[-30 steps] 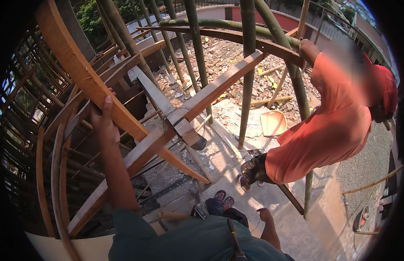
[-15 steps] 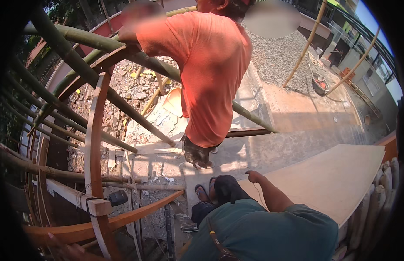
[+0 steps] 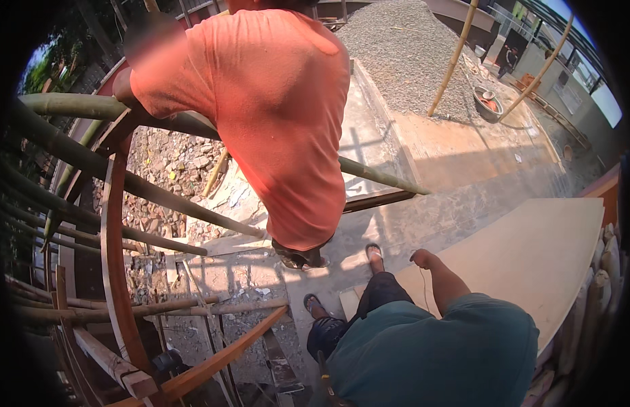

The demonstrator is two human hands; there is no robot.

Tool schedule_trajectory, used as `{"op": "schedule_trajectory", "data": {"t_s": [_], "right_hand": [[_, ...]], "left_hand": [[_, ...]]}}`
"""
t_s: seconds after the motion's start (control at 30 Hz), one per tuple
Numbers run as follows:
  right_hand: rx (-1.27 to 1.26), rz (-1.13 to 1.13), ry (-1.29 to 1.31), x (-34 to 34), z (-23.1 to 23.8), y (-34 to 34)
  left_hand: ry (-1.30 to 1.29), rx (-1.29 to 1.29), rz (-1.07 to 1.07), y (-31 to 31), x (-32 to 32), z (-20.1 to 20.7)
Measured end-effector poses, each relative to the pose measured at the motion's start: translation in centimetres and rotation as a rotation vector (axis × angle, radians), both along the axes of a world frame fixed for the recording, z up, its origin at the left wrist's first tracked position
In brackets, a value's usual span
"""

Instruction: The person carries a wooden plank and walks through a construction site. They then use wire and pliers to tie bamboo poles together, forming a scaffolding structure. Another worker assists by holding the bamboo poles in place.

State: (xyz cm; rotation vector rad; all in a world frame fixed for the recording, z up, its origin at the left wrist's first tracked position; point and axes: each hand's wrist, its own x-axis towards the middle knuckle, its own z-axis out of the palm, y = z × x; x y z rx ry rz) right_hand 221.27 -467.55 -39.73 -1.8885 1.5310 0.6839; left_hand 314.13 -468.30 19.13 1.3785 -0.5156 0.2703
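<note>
My right hand (image 3: 421, 258) is closed with its fingers together, in front of my teal shirt (image 3: 430, 353). A thin wire (image 3: 425, 288) hangs down from it. Just beyond this hand lies a large pale board (image 3: 511, 264). My left hand is out of view. At the lower left, a reddish-brown timber strip (image 3: 226, 353) slants past an upright timber post (image 3: 115, 271). Beside them sits a small black object (image 3: 167, 361), too dark to make out. A dark handle-like thing with a yellow band (image 3: 325, 376) shows at my waist.
A co-worker in an orange shirt (image 3: 281, 122) stands ahead, an arm at the bamboo poles (image 3: 70, 105). Broken stones (image 3: 172, 163) lie beyond the poles. A gravel heap (image 3: 403, 54) and a basin (image 3: 488, 102) are farther right. Stacked pale sacks or posts (image 3: 596, 305) line the right edge.
My left hand, at the lower-left timber before, has left the view. My feet are farther apart, the right one forward. The co-worker appears farther left. My right hand keeps the wire.
</note>
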Motion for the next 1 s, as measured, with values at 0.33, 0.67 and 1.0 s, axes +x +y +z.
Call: {"op": "schedule_trajectory", "data": {"t_s": [0.33, 0.67, 1.0], "right_hand": [[0.31, -0.35, -0.195, 7.8, -2.1, -13.9], [0.62, -0.537, -0.253, 11.2, 3.6, -14.3], [0.743, -0.405, -0.229, 13.2, 3.8, -23.7]], "left_hand": [[-0.511, -0.174, 0.526, 7.0, -10.0, 0.4], [-0.466, 0.136, 0.296, 7.5, -23.0, -10.5], [0.772, 0.507, 0.214, 20.4, -27.8, -31.5]]}}
